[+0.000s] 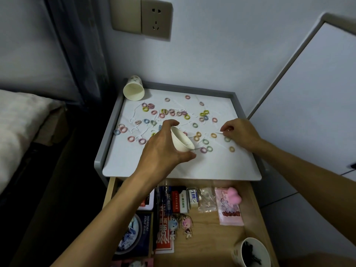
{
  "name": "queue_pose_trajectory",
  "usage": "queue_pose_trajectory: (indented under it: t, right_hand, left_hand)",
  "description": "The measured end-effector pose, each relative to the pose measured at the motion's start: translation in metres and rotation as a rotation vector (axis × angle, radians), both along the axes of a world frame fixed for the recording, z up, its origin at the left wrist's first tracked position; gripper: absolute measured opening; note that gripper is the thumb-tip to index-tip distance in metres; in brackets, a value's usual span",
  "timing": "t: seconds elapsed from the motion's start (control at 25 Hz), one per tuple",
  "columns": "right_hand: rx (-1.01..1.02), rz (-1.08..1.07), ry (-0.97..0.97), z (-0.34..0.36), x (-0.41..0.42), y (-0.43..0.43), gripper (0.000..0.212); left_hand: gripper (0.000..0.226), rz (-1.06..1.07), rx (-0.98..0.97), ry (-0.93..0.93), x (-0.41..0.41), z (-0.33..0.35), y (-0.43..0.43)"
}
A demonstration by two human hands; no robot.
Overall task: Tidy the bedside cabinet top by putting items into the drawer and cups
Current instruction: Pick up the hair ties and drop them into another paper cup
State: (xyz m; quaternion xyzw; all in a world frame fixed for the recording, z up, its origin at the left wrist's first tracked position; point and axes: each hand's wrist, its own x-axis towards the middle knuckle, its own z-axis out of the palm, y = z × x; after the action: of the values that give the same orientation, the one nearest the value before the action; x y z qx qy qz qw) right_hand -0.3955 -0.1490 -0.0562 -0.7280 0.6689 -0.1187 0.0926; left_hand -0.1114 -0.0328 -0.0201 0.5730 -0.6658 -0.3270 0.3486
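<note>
The white cabinet top (192, 166) is strewn with several small coloured hair rings (173, 112) and thin pale pins. My left hand (163, 149) grips a white paper cup (182, 139), tilted with its mouth towards the lower right, just above the middle of the top. My right hand (240, 133) is at the right side of the top, its fingertips pinching a thin pale pin. A second paper cup (133, 89) lies on its side at the back left corner. The wooden drawer (212, 228) stands open below the front edge.
In the drawer lie boxes, keychain figures (180, 224), small plastic bags, a pink soft toy (232, 197) and a cup (250, 251) with dark clips at the front right. A bed (19, 128) is on the left, a wall socket (156, 18) above, a white cupboard door (308, 112) on the right.
</note>
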Motion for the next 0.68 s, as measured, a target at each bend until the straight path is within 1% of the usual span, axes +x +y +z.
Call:
queue_pose_trajectory:
  t: [0.08, 0.16, 0.2, 0.24, 0.32, 0.36, 0.4, 0.52, 0.68]
  right_hand:
    - [-0.130, -0.046, 0.010, 0.006, 0.001, 0.002, 0.016]
    - [-0.211, -0.082, -0.056, 0.014, 0.004, 0.005, 0.017]
    - [-0.193, -0.075, -0.099, 0.018, 0.006, 0.008, 0.017]
    - [-0.131, -0.047, -0.123, 0.020, 0.010, 0.011, 0.017]
    - [0.056, 0.014, -0.087, 0.015, 0.016, 0.021, 0.019]
    - [0.115, 0.016, -0.045, 0.010, 0.019, 0.026, 0.021]
    - [0.131, -0.005, -0.011, 0.006, 0.021, 0.030, 0.024]
    - [0.076, -0.076, 0.010, 0.000, 0.028, 0.035, 0.025]
    - [0.080, -0.084, 0.122, -0.002, 0.037, 0.032, 0.022]
  left_hand:
    - [0.088, 0.001, 0.000, 0.009, -0.001, 0.000, -0.001]
    - [0.088, 0.001, 0.000, 0.012, -0.001, 0.000, 0.000]
    - [0.087, 0.001, 0.000, 0.013, -0.001, 0.001, 0.000]
    - [0.087, 0.001, 0.001, 0.015, -0.001, 0.001, 0.000]
    - [0.087, 0.003, 0.006, 0.021, 0.000, 0.002, 0.001]
    - [0.087, 0.004, 0.009, 0.025, -0.001, 0.002, 0.001]
    - [0.087, 0.003, 0.010, 0.031, -0.001, 0.002, 0.001]
    - [0.087, 0.002, 0.008, 0.036, -0.001, 0.002, 0.002]
    - [0.088, 0.005, 0.015, 0.027, 0.001, 0.003, 0.003]
